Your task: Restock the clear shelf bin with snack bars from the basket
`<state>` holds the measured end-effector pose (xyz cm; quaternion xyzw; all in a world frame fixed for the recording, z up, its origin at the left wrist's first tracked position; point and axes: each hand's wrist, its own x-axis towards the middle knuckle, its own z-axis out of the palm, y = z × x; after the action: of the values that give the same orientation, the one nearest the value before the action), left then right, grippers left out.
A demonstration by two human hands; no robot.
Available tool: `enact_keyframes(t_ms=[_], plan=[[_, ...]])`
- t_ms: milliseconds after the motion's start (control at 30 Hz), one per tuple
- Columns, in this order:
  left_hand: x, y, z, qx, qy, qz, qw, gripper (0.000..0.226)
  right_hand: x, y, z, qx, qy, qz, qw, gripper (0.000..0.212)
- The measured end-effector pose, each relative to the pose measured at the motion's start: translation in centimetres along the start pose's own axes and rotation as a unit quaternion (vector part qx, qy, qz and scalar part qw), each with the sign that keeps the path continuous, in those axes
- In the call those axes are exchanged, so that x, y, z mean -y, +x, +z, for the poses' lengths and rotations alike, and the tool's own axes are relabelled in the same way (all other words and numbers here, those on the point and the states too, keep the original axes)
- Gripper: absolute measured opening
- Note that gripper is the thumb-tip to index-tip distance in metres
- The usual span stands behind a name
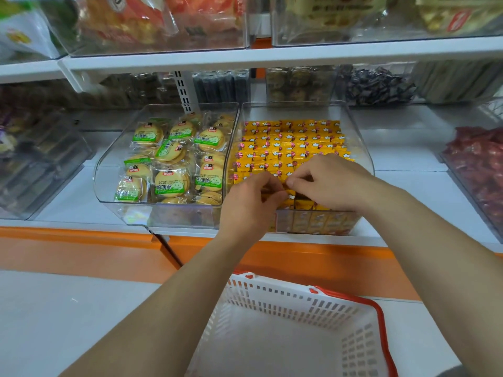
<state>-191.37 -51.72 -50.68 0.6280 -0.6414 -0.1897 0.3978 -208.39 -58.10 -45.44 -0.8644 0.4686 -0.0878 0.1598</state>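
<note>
Both hands work at the front row of the clear shelf bin (364,148): the left hand (250,205) curls its fingers (272,186) onto yellow snack bars (288,148); the right hand (332,180) pinches nearly closed, though whether on a bar cannot be told. Bars lie in packed rows, too many to count. One white basket (299,300) sits below the white shelf (408,186).

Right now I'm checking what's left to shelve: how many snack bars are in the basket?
0. The visible part of the white basket holds none; its near end is out of frame, so some may be hidden.
</note>
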Motion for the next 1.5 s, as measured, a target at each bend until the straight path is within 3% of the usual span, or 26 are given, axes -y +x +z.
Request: enact_keyframes(t_ms=[67, 133, 333, 500, 667, 767, 900, 1000, 1067, 1167, 1300, 1400, 1500], plan=[[0.0, 0.0, 0.1, 0.008, 0.019, -0.001, 1.0, 0.002, 0.1, -0.3, -0.1, 0.037, -0.011, 0.006, 0.999, 0.045], [0.1, 0.0, 0.1, 0.009, 0.037, 0.004, 0.999, 0.008, 0.4, -0.4, 0.2, 0.056, -0.048, 0.001, 0.997, 0.035], [0.1, 0.2, -0.5, 0.009, 0.044, 0.018, 0.999, 0.013, 0.9, -1.2, 1.3, 0.051, -0.111, -0.009, 0.993, 0.031], [0.2, -0.4, -0.5, 0.02, 0.099, 0.072, 0.992, 0.019, 0.2, -1.8, 3.0, 0.009, -0.09, 0.0, 0.996, 0.041], [-0.2, -0.2, -0.4, 0.037, 0.113, 0.037, 0.992, 0.02, 0.1, -2.3, 4.9, -0.059, -0.07, 0.006, 0.996, 0.039], [-0.8, -0.6, -1.2, 0.07, 0.125, 0.057, 0.988, 0.021, 0.5, -2.6, 4.7, -0.065, -0.037, 0.013, 0.997, 0.038], [-1.4, -4.2, -3.7, 0.024, 0.189, 0.122, 0.974, 0.031, 2.0, -4.4, 3.2, -0.131, -0.04, -0.001, 0.991, 0.036], [-0.4, -7.9, -6.1, 0.013, 0.207, 0.106, 0.972, 0.028, 3.7, -7.1, 3.4, -0.181, -0.004, -0.027, 0.983, 0.026], [1.6, -10.4, -7.0, 0.096, 0.189, 0.017, 0.977, 0.025, 4.9, -8.6, 5.2, -0.134, 0.039, -0.034, 0.99, 0.021], [6.3, -14.9, -7.3, 0.204, 0.227, -0.117, 0.945, 0.036, 6.1, -10.3, 11.0, 0.056, 0.077, -0.012, 0.995, 0.022], [12.8, -21.4, -8.0, 0.216, 0.316, -0.253, 0.888, 0.067, 5.9, -12.3, 22.2, 0.291, 0.081, 0.023, 0.953, 0.034], [16.6, -24.3, -8.7, 0.244, 0.321, -0.328, 0.855, 0.072, 5.9, -13.4, 29.9, 0.373, 0.103, 0.061, 0.92, 0.042], [19.2, -27.1, -8.7, 0.316, 0.27, -0.34, 0.843, 0.053, 6.4, -14.5, 36.6, 0.418, 0.122, 0.09, 0.896, 0.048]])
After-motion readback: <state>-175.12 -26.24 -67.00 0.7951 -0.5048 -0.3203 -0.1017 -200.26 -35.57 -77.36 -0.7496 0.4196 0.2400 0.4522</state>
